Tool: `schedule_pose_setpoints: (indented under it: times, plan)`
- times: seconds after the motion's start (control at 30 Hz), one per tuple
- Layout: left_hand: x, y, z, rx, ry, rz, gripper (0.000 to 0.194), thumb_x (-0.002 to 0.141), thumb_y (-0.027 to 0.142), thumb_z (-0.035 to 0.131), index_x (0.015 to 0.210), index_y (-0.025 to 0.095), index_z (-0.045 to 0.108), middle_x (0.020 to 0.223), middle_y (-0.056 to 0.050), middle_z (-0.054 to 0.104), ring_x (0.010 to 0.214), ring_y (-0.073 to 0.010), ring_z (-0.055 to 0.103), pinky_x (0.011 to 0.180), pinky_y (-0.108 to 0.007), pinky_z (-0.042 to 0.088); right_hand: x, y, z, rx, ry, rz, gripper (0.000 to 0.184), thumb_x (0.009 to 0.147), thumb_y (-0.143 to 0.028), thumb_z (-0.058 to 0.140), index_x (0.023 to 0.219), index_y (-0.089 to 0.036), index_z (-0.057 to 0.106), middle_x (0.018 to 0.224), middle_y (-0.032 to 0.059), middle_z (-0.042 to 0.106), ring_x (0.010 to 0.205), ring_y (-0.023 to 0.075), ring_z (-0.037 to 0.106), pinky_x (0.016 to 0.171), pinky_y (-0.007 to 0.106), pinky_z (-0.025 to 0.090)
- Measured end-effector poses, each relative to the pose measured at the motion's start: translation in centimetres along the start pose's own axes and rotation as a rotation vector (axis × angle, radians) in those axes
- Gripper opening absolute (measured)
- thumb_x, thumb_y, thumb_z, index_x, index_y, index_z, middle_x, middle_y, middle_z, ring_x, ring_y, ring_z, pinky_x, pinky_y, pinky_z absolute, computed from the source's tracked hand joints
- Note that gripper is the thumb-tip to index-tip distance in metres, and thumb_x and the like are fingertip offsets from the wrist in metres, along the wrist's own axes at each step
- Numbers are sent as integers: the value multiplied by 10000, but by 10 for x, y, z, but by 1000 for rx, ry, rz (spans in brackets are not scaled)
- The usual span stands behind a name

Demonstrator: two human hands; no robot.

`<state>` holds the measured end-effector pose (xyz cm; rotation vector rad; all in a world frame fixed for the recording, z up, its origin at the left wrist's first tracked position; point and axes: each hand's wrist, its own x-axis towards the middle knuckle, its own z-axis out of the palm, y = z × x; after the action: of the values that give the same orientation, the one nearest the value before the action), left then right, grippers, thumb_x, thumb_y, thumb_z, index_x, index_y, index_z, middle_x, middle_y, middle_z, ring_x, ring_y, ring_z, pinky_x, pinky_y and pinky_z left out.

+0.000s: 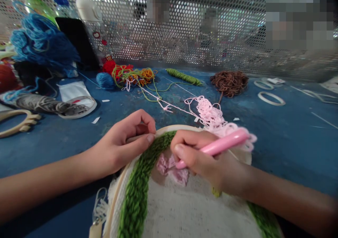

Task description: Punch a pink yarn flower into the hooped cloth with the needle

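Note:
My right hand (211,162) is wrapped round a pink punch needle (224,142), its lower end at a pink stitched patch (179,177) on the white fabric (185,210). The needle's fine tip is hidden behind my fingers. A wooden embroidery hoop (119,197) stretches this fabric, and a thick green yarn border (136,192) runs inside its rim. At the hoop's upper left edge, my left hand (123,143) pinches the rim between thumb and curled fingers. Loose pink yarn (210,113) lies behind the hoop, close to the needle's handle. A small yellow-green stitched bit (216,191) shows beneath my right hand.
Along the back stand a perforated metal screen (179,37), bottles, a black phone (77,42) and blue yarn (39,41). Brown yarn (229,83), a green skein (183,76) and white rings (271,98) lie on the blue table (298,143). Another wooden hoop (26,123) is at left.

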<state>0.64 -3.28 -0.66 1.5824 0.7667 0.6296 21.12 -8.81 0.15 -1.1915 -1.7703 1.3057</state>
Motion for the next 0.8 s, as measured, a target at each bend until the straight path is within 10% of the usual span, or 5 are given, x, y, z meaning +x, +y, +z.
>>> schedule_pose_setpoints:
  times: [0.17, 0.33, 0.57, 0.8]
  plan:
    - [-1, 1, 0, 15, 0, -1, 93, 900, 285, 519, 879, 206, 477, 715, 41, 514, 610, -100, 428, 525, -198, 331, -1, -2, 5, -331, -119, -192, 96, 874, -217, 513, 794, -193, 561, 712, -33, 572, 653, 92, 506, 621, 236, 384]
    - [0, 0, -1, -9, -18, 1, 116, 910, 309, 521, 882, 202, 483, 716, 43, 521, 620, -91, 429, 537, -194, 324, 1, 1, 4, 181, 26, 47, 228, 882, -283, 489, 681, -183, 529, 553, -42, 538, 460, 64, 441, 410, 186, 281]
    - [0, -1, -1, -29, -13, 11, 127, 911, 316, 529, 871, 202, 490, 713, 50, 497, 604, -86, 398, 528, -196, 294, 5, 8, -3, 476, 287, -21, 277, 847, -277, 484, 598, -161, 512, 442, -53, 438, 380, 41, 324, 373, 188, 204]
    - [2, -4, -4, 10, -68, 72, 106, 922, 298, 507, 889, 202, 476, 733, 40, 505, 622, -99, 426, 528, -198, 332, 0, 2, 3, 104, 92, -67, 226, 895, -253, 479, 686, -175, 514, 570, -45, 512, 478, 52, 418, 426, 187, 282]
